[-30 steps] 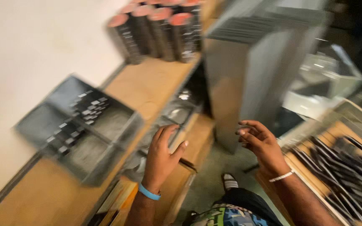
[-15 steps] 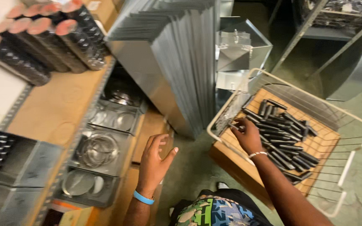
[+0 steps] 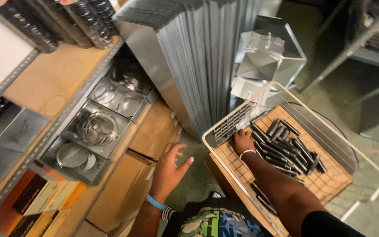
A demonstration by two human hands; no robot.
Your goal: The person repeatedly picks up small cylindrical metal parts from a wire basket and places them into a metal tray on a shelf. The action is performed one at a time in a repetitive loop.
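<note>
- Dark metal pieces (image 3: pixel 286 147), short and tube-like, lie heaped in a white wire basket (image 3: pixel 365 162) at the right of the frame, on a sheet of brown board lining its floor.
- Right hand (image 3: pixel 242 141), a pale bangle at the wrist, reaches into the near-left corner of the basket; it is curled down onto the heap's edge, touching the pieces, though whether the fingers have closed on one cannot be told from this angle.
- Left hand (image 3: pixel 169 169), with a blue wristband, hangs at lower centre with fingers spread and holds nothing; it floats just beside brown cardboard boxes (image 3: pixel 128 193) on the low shelf.
- Judged by look, the pieces are stiff, smooth and individually light, likely to slide and clatter against each other; a pinch across the middle of one, or a scoop of several lying parallel, seems the surest hold.
- Grey sheet-metal panels (image 3: pixel 198 57) stand on edge in a thick stack at upper centre, with a folded metal box form (image 3: pixel 268 52) just to their right.
- At left, a wooden shelf (image 3: pixel 53 79) carries dark cylinders (image 3: pixel 58 22) along the top edge; beneath it, metal trays (image 3: pixel 97 131) hold wire rings and round discs.
</note>
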